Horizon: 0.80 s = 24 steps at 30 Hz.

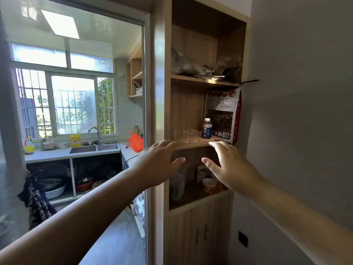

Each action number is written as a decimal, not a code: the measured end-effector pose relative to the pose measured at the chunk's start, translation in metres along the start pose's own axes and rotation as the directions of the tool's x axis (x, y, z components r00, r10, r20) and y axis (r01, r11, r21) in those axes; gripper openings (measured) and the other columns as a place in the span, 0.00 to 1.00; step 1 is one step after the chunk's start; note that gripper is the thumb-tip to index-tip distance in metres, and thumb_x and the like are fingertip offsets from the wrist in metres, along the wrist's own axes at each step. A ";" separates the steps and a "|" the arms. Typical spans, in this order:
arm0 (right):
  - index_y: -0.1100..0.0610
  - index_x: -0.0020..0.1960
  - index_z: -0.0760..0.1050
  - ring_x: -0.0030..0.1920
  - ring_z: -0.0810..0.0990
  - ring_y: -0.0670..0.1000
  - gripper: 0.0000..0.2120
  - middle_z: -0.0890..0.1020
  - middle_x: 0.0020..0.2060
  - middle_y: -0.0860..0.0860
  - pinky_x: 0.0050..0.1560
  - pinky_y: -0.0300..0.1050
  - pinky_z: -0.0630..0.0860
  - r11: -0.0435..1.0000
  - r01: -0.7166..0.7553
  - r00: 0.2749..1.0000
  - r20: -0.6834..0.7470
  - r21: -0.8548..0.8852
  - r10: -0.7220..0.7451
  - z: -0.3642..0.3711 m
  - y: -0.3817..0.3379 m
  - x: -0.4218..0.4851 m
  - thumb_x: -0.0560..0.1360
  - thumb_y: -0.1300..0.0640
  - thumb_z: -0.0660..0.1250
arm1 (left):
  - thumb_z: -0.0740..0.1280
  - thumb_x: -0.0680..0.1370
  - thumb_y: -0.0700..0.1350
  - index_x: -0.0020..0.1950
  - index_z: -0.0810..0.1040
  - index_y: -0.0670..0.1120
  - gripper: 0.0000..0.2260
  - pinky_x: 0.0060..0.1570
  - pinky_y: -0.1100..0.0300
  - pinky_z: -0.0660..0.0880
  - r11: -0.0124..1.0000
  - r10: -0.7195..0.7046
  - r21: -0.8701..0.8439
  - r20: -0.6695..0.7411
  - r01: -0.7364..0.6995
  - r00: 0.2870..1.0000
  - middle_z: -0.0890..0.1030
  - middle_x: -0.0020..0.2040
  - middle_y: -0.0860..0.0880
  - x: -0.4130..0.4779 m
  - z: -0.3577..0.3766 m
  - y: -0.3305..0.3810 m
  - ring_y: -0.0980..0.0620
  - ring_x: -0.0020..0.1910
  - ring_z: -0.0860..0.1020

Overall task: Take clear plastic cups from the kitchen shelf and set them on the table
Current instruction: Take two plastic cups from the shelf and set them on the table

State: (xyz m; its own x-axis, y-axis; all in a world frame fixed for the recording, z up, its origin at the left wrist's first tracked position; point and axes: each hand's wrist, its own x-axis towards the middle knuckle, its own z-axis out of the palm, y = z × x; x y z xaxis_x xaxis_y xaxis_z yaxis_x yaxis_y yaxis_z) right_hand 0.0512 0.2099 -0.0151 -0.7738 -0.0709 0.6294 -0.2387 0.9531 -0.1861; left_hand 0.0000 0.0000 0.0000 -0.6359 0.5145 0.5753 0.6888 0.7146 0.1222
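Note:
Several clear plastic cups (188, 136) stand in a row on the middle board of a tall wooden shelf (193, 144). My left hand (159, 162) is raised just below and in front of the cups, fingers spread, holding nothing. My right hand (230, 166) is at the same height to the right, also spread and empty, its fingertips near the shelf's front edge below a small dark bottle (206, 128). Neither hand touches a cup. No table is in view.
A large red snack bag (223, 115) leans at the shelf's right. Dark bags (191, 66) fill the board above; jars and packets (209, 185) sit below, over cupboard doors (200, 232). A kitchen with sink (93, 149) lies left behind a doorframe (148, 111). A wall (296, 111) is on the right.

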 end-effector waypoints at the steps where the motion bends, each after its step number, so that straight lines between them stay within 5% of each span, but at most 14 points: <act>1: 0.54 0.71 0.59 0.70 0.60 0.48 0.28 0.66 0.70 0.51 0.62 0.41 0.58 1.000 0.004 1.000 -0.009 0.001 -0.004 0.003 -0.002 0.001 0.76 0.40 0.56 | 0.58 0.77 0.59 0.68 0.66 0.52 0.22 0.63 0.47 0.69 1.000 0.008 0.003 -0.013 -0.008 1.000 0.71 0.69 0.50 -0.001 0.000 -0.003 0.48 0.66 0.69; 24: 0.56 0.72 0.57 0.70 0.59 0.49 0.27 0.65 0.71 0.52 0.62 0.38 0.54 0.992 0.086 0.996 0.001 -0.093 -0.086 0.053 0.035 0.014 0.77 0.46 0.59 | 0.58 0.76 0.60 0.70 0.63 0.53 0.24 0.62 0.49 0.69 0.996 0.082 -0.018 0.007 -0.082 0.997 0.70 0.70 0.49 0.043 0.062 -0.034 0.48 0.67 0.69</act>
State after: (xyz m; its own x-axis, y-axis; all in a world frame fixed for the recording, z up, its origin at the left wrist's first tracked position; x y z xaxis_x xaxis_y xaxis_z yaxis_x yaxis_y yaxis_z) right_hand 0.0010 0.2266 -0.0529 -0.7514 -0.1528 0.6420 -0.2486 0.9667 -0.0608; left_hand -0.0720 0.0272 -0.0297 -0.5794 0.5746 0.5780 0.7450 0.6611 0.0896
